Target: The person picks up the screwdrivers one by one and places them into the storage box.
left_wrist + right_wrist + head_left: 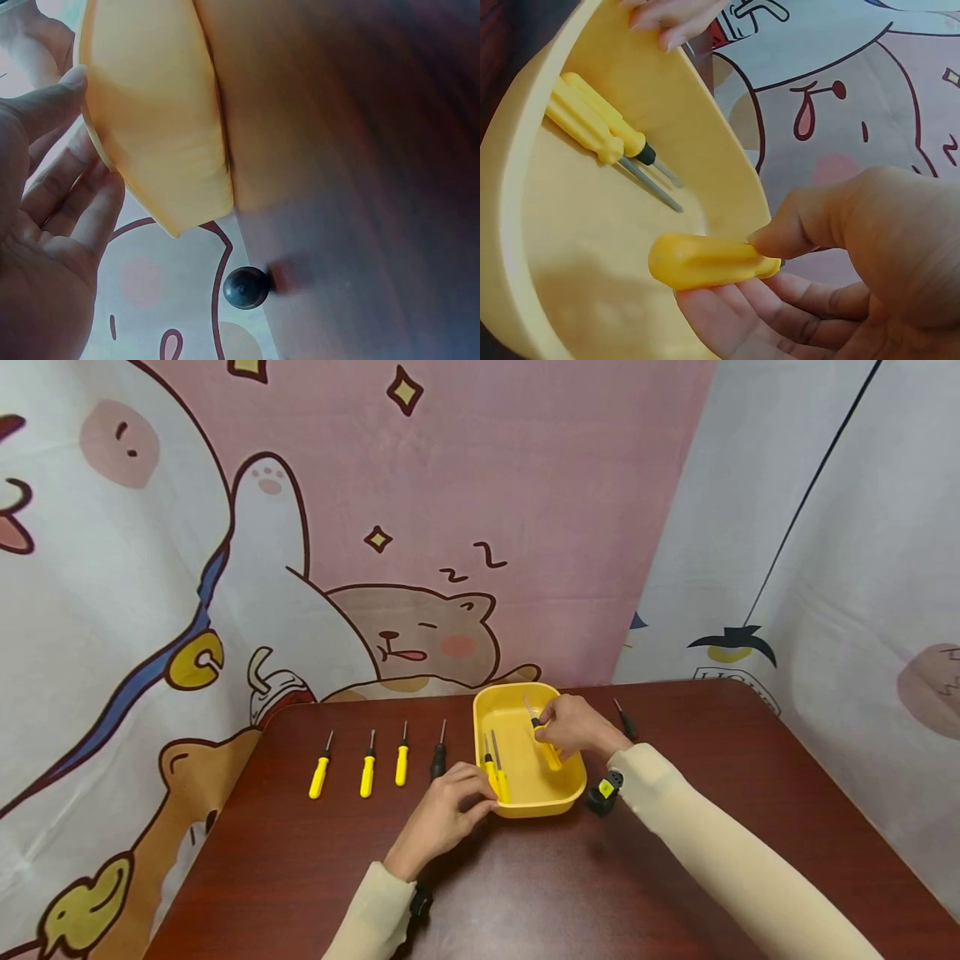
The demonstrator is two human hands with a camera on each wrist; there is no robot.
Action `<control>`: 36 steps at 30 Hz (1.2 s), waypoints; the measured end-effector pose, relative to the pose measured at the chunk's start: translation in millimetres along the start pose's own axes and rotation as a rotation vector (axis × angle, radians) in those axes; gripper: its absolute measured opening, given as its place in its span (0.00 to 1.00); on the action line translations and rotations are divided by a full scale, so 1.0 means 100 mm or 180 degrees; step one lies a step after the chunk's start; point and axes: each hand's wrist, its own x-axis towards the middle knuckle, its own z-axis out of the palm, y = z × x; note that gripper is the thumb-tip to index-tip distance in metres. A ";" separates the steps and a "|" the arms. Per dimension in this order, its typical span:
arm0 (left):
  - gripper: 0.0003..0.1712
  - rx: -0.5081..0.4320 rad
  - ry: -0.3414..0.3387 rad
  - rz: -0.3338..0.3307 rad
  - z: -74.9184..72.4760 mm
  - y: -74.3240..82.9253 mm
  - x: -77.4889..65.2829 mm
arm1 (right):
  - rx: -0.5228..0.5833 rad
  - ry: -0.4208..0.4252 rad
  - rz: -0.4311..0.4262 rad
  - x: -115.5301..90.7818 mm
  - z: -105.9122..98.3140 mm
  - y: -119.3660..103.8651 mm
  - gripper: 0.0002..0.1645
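Observation:
My right hand pinches a yellow-handled screwdriver between thumb and fingers, over the inside of a yellow plastic bin. In the head view its shaft points away from me. Two more yellow-handled screwdrivers lie side by side in the bin, along its left wall. At the near left corner, my left hand grips the bin's rim, the thumb and fingers meeting at the edge. Just beyond that hand lies a black-handled screwdriver, its handle end partly hidden by the fingers.
Left of the bin, three yellow-handled screwdrivers lie spaced in a row: one far left, one mid-row, one nearer the bin. Another dark-handled screwdriver lies right of the bin. A printed curtain hangs behind the brown table.

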 end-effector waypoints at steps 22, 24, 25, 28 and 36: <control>0.04 0.0000 -0.0030 -0.0054 0.01 -0.01 -0.01 | -0.0151 -0.0535 0.0335 0.29 0.37 -0.03 0.12; 0.04 -0.0001 -0.0041 -0.0052 0.01 -0.01 -0.01 | -0.0189 -0.0576 0.0364 0.30 0.41 -0.05 0.13; 0.04 0.0001 -0.0045 -0.0049 0.01 -0.01 -0.01 | -0.0206 -0.0599 0.0380 0.31 0.43 -0.06 0.14; 0.04 0.0021 -0.0021 -0.0013 0.01 -0.01 0.00 | -0.0257 -0.0673 0.0413 0.33 0.49 -0.09 0.15; 0.04 0.0055 0.0022 0.0043 0.01 -0.01 -0.01 | -0.0174 -0.0795 0.0498 0.36 0.55 -0.15 0.21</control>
